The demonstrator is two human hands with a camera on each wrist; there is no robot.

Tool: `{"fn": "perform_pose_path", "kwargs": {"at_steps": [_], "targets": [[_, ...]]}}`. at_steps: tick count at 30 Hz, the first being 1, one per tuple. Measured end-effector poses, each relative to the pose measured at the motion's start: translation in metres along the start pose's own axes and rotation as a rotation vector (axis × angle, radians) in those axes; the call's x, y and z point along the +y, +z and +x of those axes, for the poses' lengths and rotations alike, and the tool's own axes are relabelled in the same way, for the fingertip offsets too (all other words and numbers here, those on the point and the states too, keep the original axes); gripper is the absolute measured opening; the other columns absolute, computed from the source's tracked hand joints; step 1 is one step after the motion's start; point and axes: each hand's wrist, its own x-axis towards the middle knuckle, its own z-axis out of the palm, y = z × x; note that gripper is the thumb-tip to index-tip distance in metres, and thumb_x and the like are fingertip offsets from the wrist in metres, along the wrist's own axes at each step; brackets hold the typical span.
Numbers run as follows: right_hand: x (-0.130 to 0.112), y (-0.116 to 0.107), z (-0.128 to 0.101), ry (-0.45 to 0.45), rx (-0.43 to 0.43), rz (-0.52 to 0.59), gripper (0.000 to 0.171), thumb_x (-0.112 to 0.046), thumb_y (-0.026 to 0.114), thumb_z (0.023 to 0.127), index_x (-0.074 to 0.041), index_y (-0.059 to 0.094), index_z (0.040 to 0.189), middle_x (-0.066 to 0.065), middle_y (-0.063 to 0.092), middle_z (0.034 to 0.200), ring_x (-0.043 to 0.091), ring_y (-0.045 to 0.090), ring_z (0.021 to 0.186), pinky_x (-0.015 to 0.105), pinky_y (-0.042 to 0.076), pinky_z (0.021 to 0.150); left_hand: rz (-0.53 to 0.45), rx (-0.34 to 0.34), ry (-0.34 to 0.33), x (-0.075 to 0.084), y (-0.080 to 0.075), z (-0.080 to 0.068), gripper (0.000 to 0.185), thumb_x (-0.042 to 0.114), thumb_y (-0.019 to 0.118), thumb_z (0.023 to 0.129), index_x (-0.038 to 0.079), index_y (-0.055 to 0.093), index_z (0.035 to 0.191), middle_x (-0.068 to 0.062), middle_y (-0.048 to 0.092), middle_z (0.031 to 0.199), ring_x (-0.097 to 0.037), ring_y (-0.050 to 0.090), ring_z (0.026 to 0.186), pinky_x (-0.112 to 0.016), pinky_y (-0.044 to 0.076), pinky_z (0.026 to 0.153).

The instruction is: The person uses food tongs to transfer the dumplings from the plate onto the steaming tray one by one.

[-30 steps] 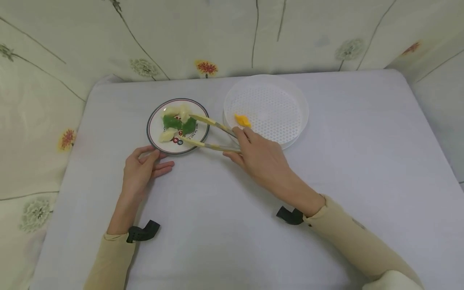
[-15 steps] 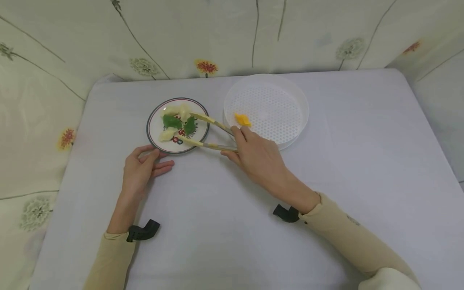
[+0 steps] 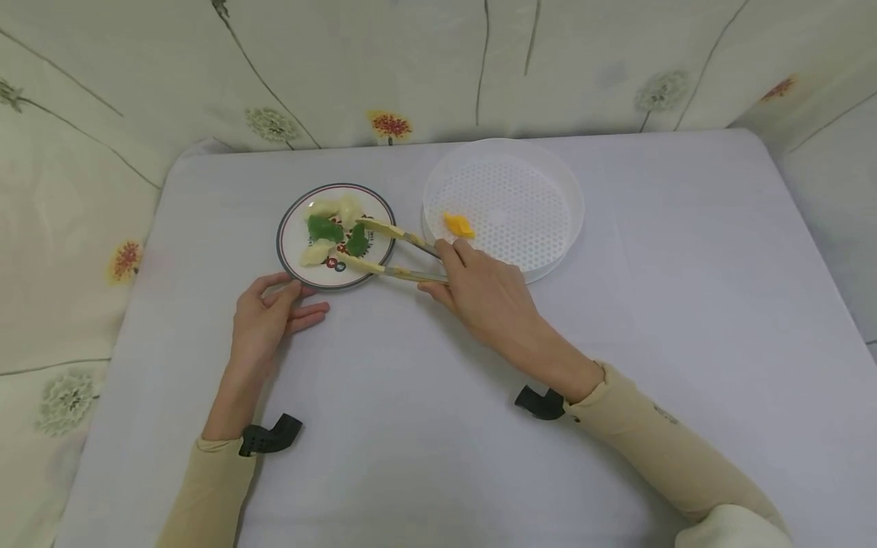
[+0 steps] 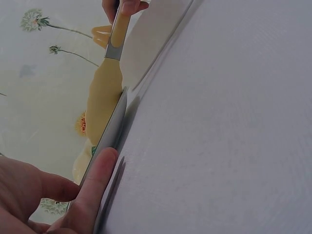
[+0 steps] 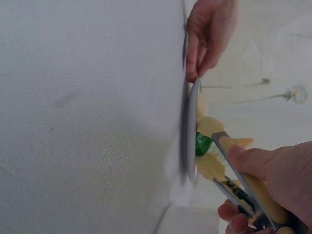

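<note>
My left hand (image 3: pixel 263 323) pinches the near-left rim of a white plate (image 3: pixel 296 237) with dark rings, thumb above and a finger beneath; the left wrist view shows the rim slightly raised off the cloth. On the plate lie toy-like dumplings: cream ones (image 3: pixel 317 253) and two green ones, a left one (image 3: pixel 325 228) and a right one (image 3: pixel 357 240). My right hand (image 3: pixel 493 297) grips metal tongs with pale yellow ends (image 3: pixel 363 263). Their arms stand apart over the plate, one tip on each side of the right green dumpling.
A round white perforated tray (image 3: pixel 521 198) stands right of the plate, with a yellow dumpling (image 3: pixel 459 225) at its left side. White cloth (image 3: pixel 411 426) covers the table. A flower-patterned curtain (image 3: pixel 438 68) hangs behind the table's far edge.
My right hand has shifted slightly left and the tongs' tips have come a little closer together around the right green dumpling, which has turned slightly. My left hand stays at the plate's rim.
</note>
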Motion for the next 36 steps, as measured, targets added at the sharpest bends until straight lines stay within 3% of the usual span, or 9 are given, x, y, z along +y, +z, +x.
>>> {"fn": "perform_pose_path", "kwargs": {"at_steps": [4, 8, 15, 20, 25, 36], "targets": [[0.0, 0.0, -0.002, 0.001, 0.003, 0.003, 0.053, -0.047, 0.073, 0.102, -0.003, 0.06, 0.13, 0.005, 0.057, 0.088, 0.019, 0.05, 0.064, 0.026, 0.039, 0.041, 0.003, 0.0, 0.002, 0.0, 0.0, -0.001, 0.056, 0.027, 0.053, 0.114, 0.002, 0.036, 0.161, -0.02, 0.072, 0.129, -0.004, 0.081, 0.08, -0.025, 0.07, 0.083], [0.0, -0.003, -0.007, 0.0, 0.01, -0.002, 0.054, -0.047, 0.072, 0.102, -0.004, 0.059, 0.132, 0.006, 0.059, 0.09, 0.02, 0.052, 0.065, 0.029, 0.044, 0.042, 0.013, -0.006, -0.003, 0.0, 0.0, 0.0, 0.057, 0.028, 0.053, 0.114, 0.002, 0.035, 0.162, -0.027, 0.067, 0.139, -0.003, 0.081, 0.081, -0.025, 0.07, 0.083], [0.005, -0.019, -0.019, 0.017, 0.035, 0.003, 0.057, -0.047, 0.071, 0.104, -0.005, 0.057, 0.139, 0.006, 0.063, 0.098, 0.02, 0.057, 0.07, 0.032, 0.051, 0.047, 0.004, -0.007, -0.002, -0.002, -0.002, 0.001, 0.057, 0.028, 0.053, 0.114, 0.003, 0.034, 0.162, -0.025, 0.068, 0.137, -0.004, 0.082, 0.081, -0.026, 0.07, 0.083], [0.016, -0.034, -0.029, 0.054, 0.09, -0.014, 0.057, -0.047, 0.07, 0.104, -0.006, 0.057, 0.141, 0.007, 0.06, 0.094, 0.021, 0.051, 0.062, 0.031, 0.044, 0.042, -0.002, -0.012, 0.005, -0.003, -0.002, 0.001, 0.058, 0.028, 0.054, 0.114, 0.002, 0.034, 0.162, -0.02, 0.071, 0.131, -0.004, 0.082, 0.081, -0.026, 0.07, 0.083], [0.033, -0.047, -0.037, 0.072, 0.161, -0.032, 0.057, -0.044, 0.072, 0.103, -0.002, 0.059, 0.14, 0.009, 0.058, 0.09, 0.02, 0.046, 0.055, 0.028, 0.037, 0.04, -0.015, -0.014, 0.009, -0.003, -0.003, 0.001, 0.057, 0.027, 0.054, 0.114, 0.001, 0.035, 0.161, -0.006, 0.074, 0.117, -0.005, 0.082, 0.081, -0.026, 0.07, 0.083], [0.072, -0.06, -0.052, 0.195, 0.217, -0.044, 0.055, -0.038, 0.074, 0.103, 0.005, 0.06, 0.134, 0.015, 0.06, 0.087, 0.027, 0.055, 0.055, 0.033, 0.038, 0.04, -0.034, -0.016, 0.013, -0.003, -0.003, 0.001, 0.056, 0.025, 0.054, 0.114, 0.0, 0.035, 0.161, 0.001, 0.074, 0.11, -0.005, 0.082, 0.08, -0.027, 0.071, 0.083]]}}
